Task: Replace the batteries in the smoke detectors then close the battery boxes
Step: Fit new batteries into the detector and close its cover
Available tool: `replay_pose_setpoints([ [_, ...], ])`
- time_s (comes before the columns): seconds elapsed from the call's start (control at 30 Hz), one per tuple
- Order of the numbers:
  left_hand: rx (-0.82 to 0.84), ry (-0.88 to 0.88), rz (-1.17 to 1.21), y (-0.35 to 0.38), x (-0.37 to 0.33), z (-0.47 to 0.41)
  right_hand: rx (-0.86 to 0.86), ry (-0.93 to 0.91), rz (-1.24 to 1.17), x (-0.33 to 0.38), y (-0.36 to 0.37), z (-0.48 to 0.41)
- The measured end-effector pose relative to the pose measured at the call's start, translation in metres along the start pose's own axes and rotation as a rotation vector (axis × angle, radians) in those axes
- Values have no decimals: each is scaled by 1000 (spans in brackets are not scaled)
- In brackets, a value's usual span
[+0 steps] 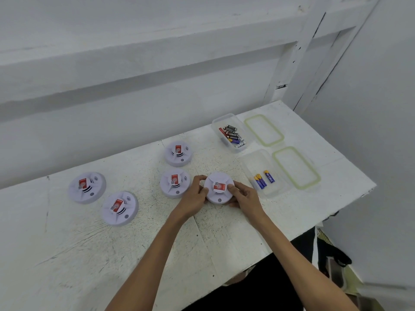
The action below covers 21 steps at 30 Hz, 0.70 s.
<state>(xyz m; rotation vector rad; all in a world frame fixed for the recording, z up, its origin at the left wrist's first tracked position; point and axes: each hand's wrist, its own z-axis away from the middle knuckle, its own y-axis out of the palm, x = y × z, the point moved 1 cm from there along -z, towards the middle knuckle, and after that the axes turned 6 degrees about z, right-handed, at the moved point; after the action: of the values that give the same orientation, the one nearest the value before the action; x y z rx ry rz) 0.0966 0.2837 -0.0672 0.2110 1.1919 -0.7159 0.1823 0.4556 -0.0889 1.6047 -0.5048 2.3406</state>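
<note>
Head view: both hands are wrapped on the same smoke detector (219, 187), which sits face-up on the white table (134, 243). The left hand (195, 196) curls round its left edge, and the right hand (244, 196) grips the right side with the thumb up on top by the red label (so both are clamped on, nothing loose).

Just left of the grip, almost touching the left hand's knuckles, is a second detector (175, 183), with a third detector (178, 153) beyond that. Two more detectors (87, 187) (120, 208) lie well off to the left.

Just right of the right hand is a clear tub (251, 158) with a few blue batteries (260, 181) in it, its green-rimmed lid (296, 168) beside it. Further back right, another tub (216, 122) holds a pile of mixed batteries (232, 134), with its own lid (264, 130) next to it.
</note>
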Motion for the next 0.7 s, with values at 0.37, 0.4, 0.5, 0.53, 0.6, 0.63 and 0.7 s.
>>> replay_pose_setpoints([
  [0.37,3,3,-1,0,2,-1,-1,3,0,-1,0,0],
  [0.4,2,4,-3,0,2,-1,0,2,4,0,0,0],
  [0.5,-2,3,-7,0,3,-2,0,5,2,1,1,2],
  [0.53,-2,2,-7,0,4,-2,-1,5,0,2,1,2],
  [0.6,-4,3,-4,0,4,-2,-1,4,-2,4,1,3],
  [0.63,-4,5,-4,1,4,-2,-2,5,-3,4,1,4],
  [0.7,-4,10,-5,1,3,-2,-3,7,-6,5,0,4],
])
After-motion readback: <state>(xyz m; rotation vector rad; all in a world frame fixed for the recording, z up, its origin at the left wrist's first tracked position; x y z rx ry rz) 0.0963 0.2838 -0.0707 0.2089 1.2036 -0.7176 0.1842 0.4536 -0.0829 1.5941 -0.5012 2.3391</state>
